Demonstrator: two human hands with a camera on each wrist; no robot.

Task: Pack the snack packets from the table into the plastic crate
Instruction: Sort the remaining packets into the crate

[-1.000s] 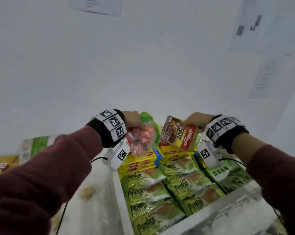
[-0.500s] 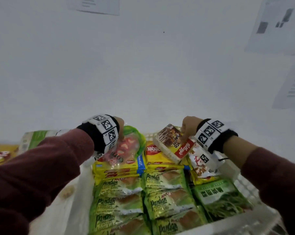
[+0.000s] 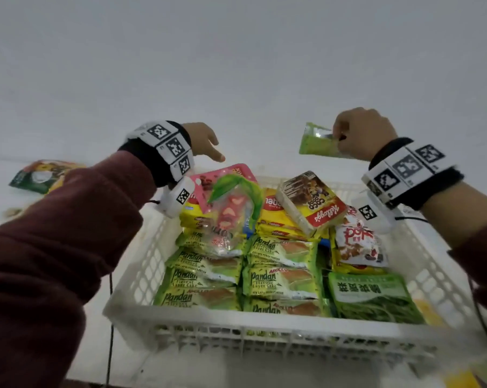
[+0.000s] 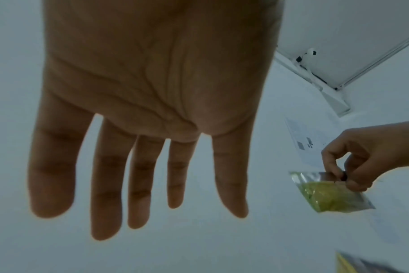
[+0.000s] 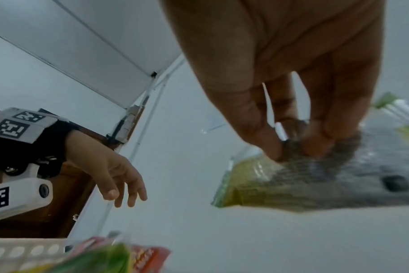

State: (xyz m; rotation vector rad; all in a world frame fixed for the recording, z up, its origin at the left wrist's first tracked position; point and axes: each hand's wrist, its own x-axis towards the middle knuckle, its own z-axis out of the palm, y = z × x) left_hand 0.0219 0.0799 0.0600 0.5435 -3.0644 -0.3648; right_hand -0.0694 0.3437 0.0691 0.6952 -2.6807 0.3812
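A white plastic crate [image 3: 141, 278] holds several snack packets: green Pandan cakes [image 3: 278, 281], yellow wafer packs, a Coco Pops packet [image 3: 311, 203], a clear strawberry-print bag [image 3: 231, 211] and a dark green packet [image 3: 376, 298]. My left hand [image 3: 206, 141] hovers open beyond the crate's far left corner, fingers straight [image 4: 105, 184], holding nothing. My right hand [image 3: 360, 133] is beyond the far right corner and pinches the top edge of a small green packet [image 3: 315, 142] [image 4: 327, 192] [image 5: 292, 181], lifted off the table.
A green and yellow packet [image 3: 41, 175] lies on the white table at the far left. A yellow item [image 3: 430, 312] shows beside the crate's right wall. A white wall stands close behind the table. Cables hang from both wrist cameras.
Both hands let go of the strawberry bag and the Coco Pops packet, which now lie in the crate. The left hand opened; the right hand moved back and picked up a small green packet.
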